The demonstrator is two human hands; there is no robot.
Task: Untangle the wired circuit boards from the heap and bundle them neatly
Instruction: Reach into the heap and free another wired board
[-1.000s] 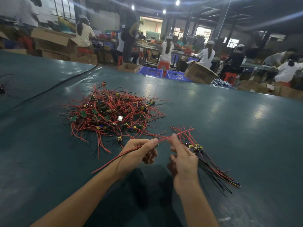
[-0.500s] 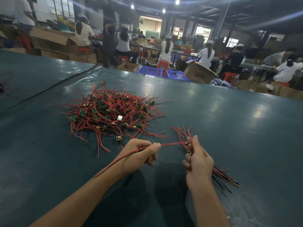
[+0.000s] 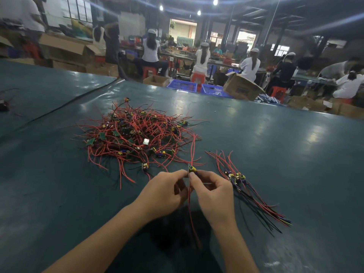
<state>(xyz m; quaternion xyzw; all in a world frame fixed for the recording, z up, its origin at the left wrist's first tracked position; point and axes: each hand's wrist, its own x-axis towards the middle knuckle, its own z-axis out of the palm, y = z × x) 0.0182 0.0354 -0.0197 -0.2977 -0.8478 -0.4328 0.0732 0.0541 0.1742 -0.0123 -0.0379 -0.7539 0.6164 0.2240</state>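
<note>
A tangled heap point(image 3: 136, 134) of small green circuit boards with red and black wires lies on the dark green table point(image 3: 275, 154). Both hands meet in front of it and pinch one wired circuit board point(image 3: 192, 169) between them. My left hand point(image 3: 165, 194) holds it from the left, my right hand point(image 3: 213, 196) from the right. One red wire of this board rises toward the heap, another hangs down between my wrists. To the right lies a sorted bundle point(image 3: 239, 180) of boards with their wires laid alongside each other.
The table's far edge runs past blue crates point(image 3: 182, 85) and cardboard boxes point(image 3: 242, 88). Several seated workers at benches fill the background. A dark seam point(image 3: 59, 107) crosses the table at the left, with a small wired part point(image 3: 4, 105) at the far left edge.
The hands have come together. The right hand has left the sorted bundle, which now lies alone on the table. The stretched red wire now runs vertically, with its board pinched by both hands.
</note>
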